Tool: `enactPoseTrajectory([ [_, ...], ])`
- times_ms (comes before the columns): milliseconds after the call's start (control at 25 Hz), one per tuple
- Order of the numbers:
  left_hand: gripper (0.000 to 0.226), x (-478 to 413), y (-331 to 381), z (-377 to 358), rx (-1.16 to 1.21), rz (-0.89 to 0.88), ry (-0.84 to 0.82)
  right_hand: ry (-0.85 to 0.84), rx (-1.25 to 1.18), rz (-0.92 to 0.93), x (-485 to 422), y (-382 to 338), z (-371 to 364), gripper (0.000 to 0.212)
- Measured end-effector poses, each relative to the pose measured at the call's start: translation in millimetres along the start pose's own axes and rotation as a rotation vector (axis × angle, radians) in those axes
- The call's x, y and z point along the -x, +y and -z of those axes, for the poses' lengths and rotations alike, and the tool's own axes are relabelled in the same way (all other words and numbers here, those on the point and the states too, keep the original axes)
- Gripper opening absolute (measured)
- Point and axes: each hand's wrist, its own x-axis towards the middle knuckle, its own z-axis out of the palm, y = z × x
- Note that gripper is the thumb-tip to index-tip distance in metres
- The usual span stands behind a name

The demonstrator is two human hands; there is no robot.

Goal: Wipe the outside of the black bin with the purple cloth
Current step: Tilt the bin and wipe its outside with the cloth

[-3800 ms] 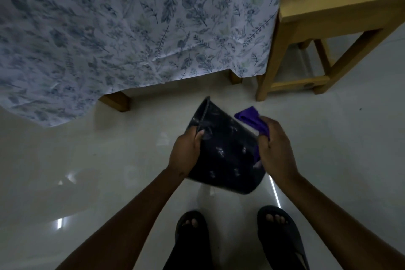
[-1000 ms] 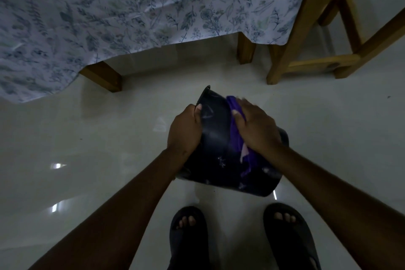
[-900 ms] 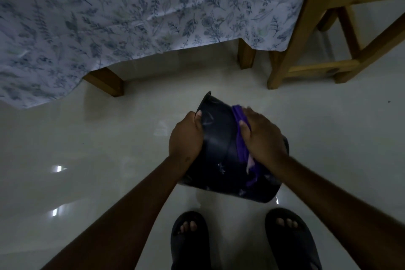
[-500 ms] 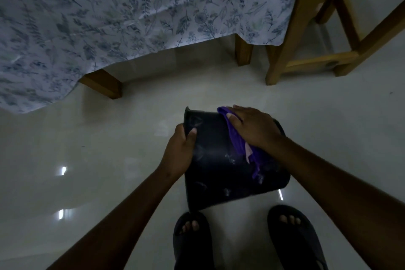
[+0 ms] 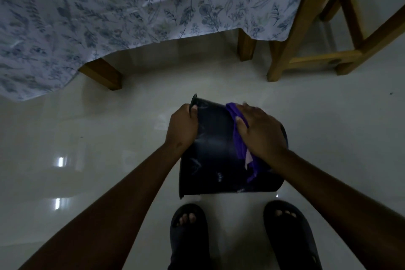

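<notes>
The black bin is held tipped on its side above the floor, its wall facing me. My left hand grips its left edge, thumb on the outside. My right hand lies flat on the bin's right side and presses the purple cloth against the wall. A strip of the cloth hangs down past my wrist. The bin's inside is hidden.
A bed with a leafy blue-and-white sheet and wooden legs stands ahead. At the upper right is a wooden stool. Glossy pale floor tiles lie all around. My feet in dark sandals are just below the bin.
The bin has been turned in my hands, so more of its wall faces me. My right hand with the cloth has slid across the wall toward the right side.
</notes>
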Motion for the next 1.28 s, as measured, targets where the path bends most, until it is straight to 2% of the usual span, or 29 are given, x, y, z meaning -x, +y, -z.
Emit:
enactPoseTrajectory([
  [120, 0.039, 4, -7, -3, -0.027, 0.0, -0.019, 0.028, 0.175, 0.09, 68, -11, -15, 0.058],
  [240, 0.037, 0, -5, -2, -0.037, -0.013, -0.012, -0.008, 0.132, 0.215, 68, -30, -18, 0.057],
  [400, 0.037, -3, 4, 2, -0.017, 0.003, -0.031, -0.082, -0.066, 0.071, -12, -18, -6, 0.053],
  [520, 0.034, 20, 11, 13, 0.247, 0.071, -0.088, -0.149, -0.114, -0.03, -16, -1, -7, 0.053],
  [560, 0.031, 36, 8, 14, 0.268, 0.052, -0.124, -0.159, -0.123, -0.034, -15, 1, -8, 0.054],
  [600, 0.03, 53, 3, 14, 0.238, 0.003, -0.143, -0.151, -0.128, -0.02, -15, -1, -9, 0.054],
  [680, 0.033, 72, -10, 12, 0.155, -0.101, -0.069, -0.127, -0.116, 0.01, -11, -4, -8, 0.054],
  [760, 0.032, 55, -6, 10, 0.115, -0.114, -0.004, -0.039, -0.022, 0.07, 14, -9, -6, 0.056],
  [880, 0.031, 14, 14, 2, 0.023, -0.114, -0.024, 0.012, 0.132, 0.177, 80, -27, -17, 0.061],
  [960, 0.032, 1, 16, -2, 0.013, -0.14, -0.018, 0.018, 0.113, 0.231, 67, -29, -16, 0.061],
  [1080, 0.033, -4, 11, -5, 0.011, -0.141, -0.032, -0.051, -0.061, 0.073, -12, -17, 0, 0.057],
  [1160, 0.033, -2, 11, -5, 0.013, -0.128, -0.016, -0.052, -0.133, -0.034, -19, -3, -1, 0.057],
  [1200, 0.033, -2, 10, -5, 0.01, -0.121, -0.002, -0.019, -0.081, -0.047, -2, -2, -5, 0.059],
  [1280, 0.032, -4, 8, -6, -0.014, -0.118, 0.019, 0.022, 0.094, 0.039, 51, -18, -16, 0.062],
])
